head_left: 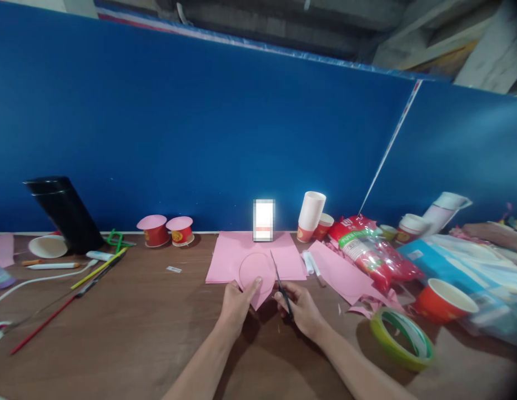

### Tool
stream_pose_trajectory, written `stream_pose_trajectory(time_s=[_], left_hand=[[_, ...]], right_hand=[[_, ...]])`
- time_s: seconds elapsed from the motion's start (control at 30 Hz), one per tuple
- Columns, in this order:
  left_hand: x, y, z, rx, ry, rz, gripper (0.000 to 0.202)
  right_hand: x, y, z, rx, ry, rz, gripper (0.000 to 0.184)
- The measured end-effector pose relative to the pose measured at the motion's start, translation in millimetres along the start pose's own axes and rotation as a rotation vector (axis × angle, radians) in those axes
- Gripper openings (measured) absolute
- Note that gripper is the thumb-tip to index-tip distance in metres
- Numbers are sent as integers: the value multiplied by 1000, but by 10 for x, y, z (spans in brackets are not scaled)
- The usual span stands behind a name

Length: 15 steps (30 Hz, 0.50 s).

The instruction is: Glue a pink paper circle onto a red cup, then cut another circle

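My left hand [238, 303] pinches a pink paper piece [256, 274] with a drawn circle on it, thumb on top near its lower edge. My right hand [302, 308] grips black scissors [280, 283], blades pointing up and away along the right side of the circle. Both hands hover just above the wooden table [129, 333], in front of a stack of pink paper sheets [235, 250].
Two upturned red cups with pink lids [166, 229] stand at the back. Stacked paper cups [311, 214], a red plastic bag [369, 253], a red cup [443, 300] and a green tape roll [402, 339] lie right. Pencils and sticks [89, 275] and a black container [64, 211] lie left.
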<state>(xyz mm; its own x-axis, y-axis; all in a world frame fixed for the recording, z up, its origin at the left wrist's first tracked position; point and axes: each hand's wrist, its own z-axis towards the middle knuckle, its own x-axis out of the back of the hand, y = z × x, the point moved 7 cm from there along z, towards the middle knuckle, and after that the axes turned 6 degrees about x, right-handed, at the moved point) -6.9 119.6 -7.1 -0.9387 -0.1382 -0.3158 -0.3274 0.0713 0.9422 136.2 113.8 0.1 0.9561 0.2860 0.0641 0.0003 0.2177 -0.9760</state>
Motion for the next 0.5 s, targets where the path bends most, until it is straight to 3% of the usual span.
stream_pose_trajectory(time_s=[0.17,0.5], left_hand=[[29,-36,19,6,38,-16,42],[25,-33,25,-17,7,15,40]], right_hand=[[6,17,-4,-2,-8,-8,32],[12,15,-3,-14,9,-11,36]])
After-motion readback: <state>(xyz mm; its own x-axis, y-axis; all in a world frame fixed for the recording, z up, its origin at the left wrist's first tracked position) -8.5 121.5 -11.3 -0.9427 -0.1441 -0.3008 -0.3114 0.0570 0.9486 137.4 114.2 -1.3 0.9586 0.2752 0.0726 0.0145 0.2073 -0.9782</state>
